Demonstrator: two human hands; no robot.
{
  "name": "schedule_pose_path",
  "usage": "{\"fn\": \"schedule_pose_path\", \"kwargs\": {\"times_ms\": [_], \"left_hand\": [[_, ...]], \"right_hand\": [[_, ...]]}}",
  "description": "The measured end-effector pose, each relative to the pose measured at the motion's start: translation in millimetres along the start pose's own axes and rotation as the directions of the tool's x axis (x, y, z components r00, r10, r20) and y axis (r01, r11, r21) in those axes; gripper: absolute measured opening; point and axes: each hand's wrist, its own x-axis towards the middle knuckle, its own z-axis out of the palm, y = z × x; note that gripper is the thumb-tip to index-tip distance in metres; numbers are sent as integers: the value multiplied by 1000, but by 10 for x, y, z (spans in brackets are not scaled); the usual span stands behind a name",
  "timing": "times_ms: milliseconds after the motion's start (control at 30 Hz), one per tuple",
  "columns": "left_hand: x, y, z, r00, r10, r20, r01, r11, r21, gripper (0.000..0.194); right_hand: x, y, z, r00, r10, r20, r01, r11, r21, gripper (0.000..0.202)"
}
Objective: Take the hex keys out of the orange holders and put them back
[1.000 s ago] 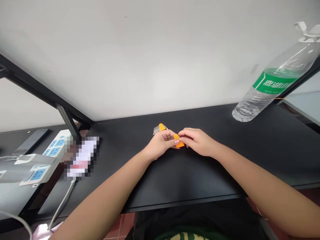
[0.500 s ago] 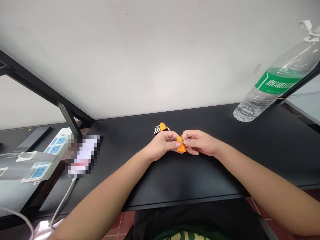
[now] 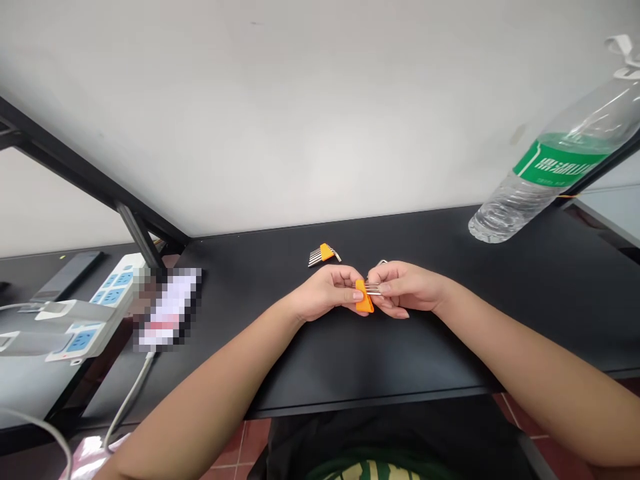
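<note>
Over the desk (image 3: pixel 370 373), pinching an orange holder (image 3: pixel 365 301) in the left hand (image 3: pixel 331 293) — fingers closed. Gripping its rods (image 3: pixel 373 289) in the right hand (image 3: pixel 409 287) — likewise closed.

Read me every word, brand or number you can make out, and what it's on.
"鼎湖山", likely; the rest curves away: green label on the water bottle.
Smaller print beneath: too small.
Pixelated device: unreadable.
Held orange holder, other orange holder, power strip: no legible text.

head | from wearer's head, above desk (image 3: pixel 400 363) | forward-down, toward wall (image 3: pixel 320 100) | fairly near
</note>
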Motion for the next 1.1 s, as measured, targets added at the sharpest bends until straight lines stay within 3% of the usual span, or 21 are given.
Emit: {"fn": "schedule_pose_path", "kwargs": {"times_ms": [133,300,433,533,833,1000,1100], "left_hand": [[-8,5,-2,1000,-13,11,14,1000,-22,34],[6,10,2,999,15,-51,-18,998,-54,34],[37,7,31,977,56,-204,-60,998,-13,38],[59,0,53,953,90,-288,-86,996,24,41],[70,-14,53,944,107,-310,-83,992,90,44],[77,-18,53,943,104,-316,-71,991,115,44],[83,-22,53,939,104,-327,-65,990,129,44]], "right_hand": [[0,0,36,997,-68,-48,63,993,-105,26],[38,-1,107,942,-223,-251,140,940,-310,29],[47,-16,118,877,-259,-404,8,850,-526,30],[48,-2,105,849,-246,-468,-95,800,-592,32],[40,-2,78,876,-176,-450,-163,770,-618,41],[37,-72,146,886,-202,-417,-219,610,-761,41],[41,-75,178,879,-200,-432,-253,573,-780,40]]}}
